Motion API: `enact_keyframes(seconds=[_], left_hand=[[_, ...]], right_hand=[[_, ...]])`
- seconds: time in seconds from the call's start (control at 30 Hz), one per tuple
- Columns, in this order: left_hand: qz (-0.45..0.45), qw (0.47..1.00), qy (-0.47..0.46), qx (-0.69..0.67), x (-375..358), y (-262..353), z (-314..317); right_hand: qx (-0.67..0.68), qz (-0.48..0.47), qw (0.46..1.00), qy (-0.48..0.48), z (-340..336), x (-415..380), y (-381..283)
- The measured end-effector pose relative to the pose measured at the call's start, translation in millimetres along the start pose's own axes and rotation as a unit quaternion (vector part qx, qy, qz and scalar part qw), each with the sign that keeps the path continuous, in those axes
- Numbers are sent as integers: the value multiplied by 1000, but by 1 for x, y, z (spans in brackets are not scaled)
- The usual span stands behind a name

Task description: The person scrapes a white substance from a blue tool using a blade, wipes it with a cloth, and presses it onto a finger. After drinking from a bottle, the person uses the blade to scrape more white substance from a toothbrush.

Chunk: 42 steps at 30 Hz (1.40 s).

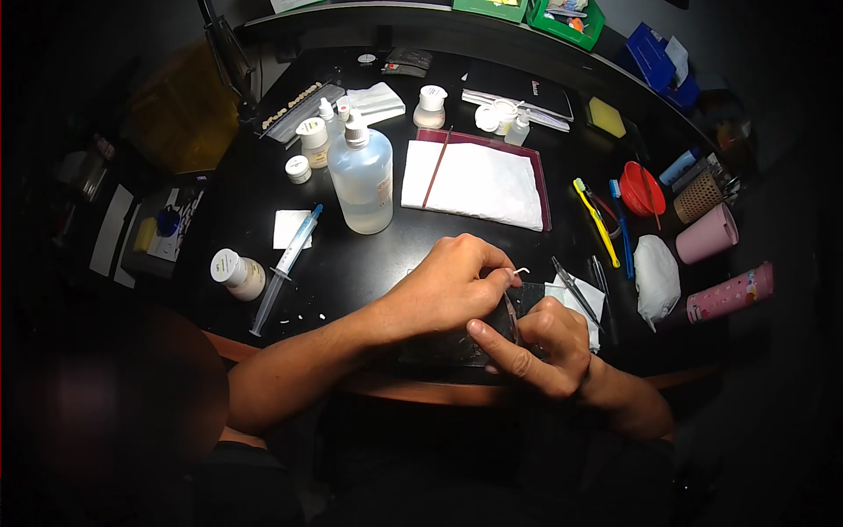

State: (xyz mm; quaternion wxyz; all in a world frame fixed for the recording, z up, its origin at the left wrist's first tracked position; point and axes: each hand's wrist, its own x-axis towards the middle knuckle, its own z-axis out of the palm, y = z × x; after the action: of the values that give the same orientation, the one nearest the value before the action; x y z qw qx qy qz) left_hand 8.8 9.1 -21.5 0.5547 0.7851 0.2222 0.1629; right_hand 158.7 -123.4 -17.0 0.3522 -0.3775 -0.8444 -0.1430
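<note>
Near the table's front edge, my left hand (pixel 465 279) pinches a small white curved piece (pixel 522 270) between thumb and fingertips. Just right of it, my right hand (pixel 546 347) has its index finger stretched out and the other fingers curled round a slim metal tool (pixel 512 316), whose tip points up toward the left fingertips. Below both hands lies a clear glass plate (pixel 448 347). A white tissue (pixel 588 303) with metal tweezers (pixel 575 290) on it is beside the right hand.
A large clear bottle (pixel 362 184) stands behind the left hand, with a syringe (pixel 287 268) and a jar (pixel 237 274) farther left. Behind the hands, a brush (pixel 437 169) rests on a white cloth (pixel 483 183). Toothbrushes (pixel 597 224), a red bowl (pixel 642 188) and pink cups (pixel 707 234) are right.
</note>
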Motion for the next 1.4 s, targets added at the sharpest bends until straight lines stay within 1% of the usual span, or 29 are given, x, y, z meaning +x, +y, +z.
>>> enact_keyframes(seconds=[0.07,0.17,0.27,0.37,0.47,0.57,0.67,0.77,0.87,1.07,1.17,1.27,1.3,1.37,1.4], left_hand=[[-7,1000,-3,-4,0,3,-2],[17,1000,13,-7,1,-5,2],[-22,1000,-5,16,-1,7,0],[20,999,29,33,0,0,4],[-6,999,35,35,-2,10,4],[7,998,41,36,-3,5,7],[-3,999,29,44,-3,11,8],[20,997,43,65,-2,4,9],[27,996,49,75,-2,5,7],[32,998,35,41,-4,11,1],[84,995,43,28,-2,2,4],[99,994,37,18,-3,6,4],[84,996,26,9,-3,10,3],[54,998,8,-6,-5,18,-1],[80,996,16,-18,-5,16,-1]], right_hand=[[-2,4,1000,2,-1,1,1],[-8,17,1000,-12,1,1,0],[-44,-8,998,-42,5,1,-1],[-62,-18,997,-49,5,2,-5],[-78,-23,996,-39,6,2,-7],[-65,-34,996,-44,6,5,-6],[-63,-35,997,-34,13,3,-9],[-76,-48,995,-41,7,5,-4],[-80,-37,995,-44,2,1,0],[-78,-23,997,-2,-1,1,10],[-54,-25,998,9,-5,0,12],[-21,-22,999,15,-9,-3,16],[-9,-21,1000,18,-10,-3,17],[11,12,999,39,-13,-1,17],[21,28,998,51,-14,0,18]])
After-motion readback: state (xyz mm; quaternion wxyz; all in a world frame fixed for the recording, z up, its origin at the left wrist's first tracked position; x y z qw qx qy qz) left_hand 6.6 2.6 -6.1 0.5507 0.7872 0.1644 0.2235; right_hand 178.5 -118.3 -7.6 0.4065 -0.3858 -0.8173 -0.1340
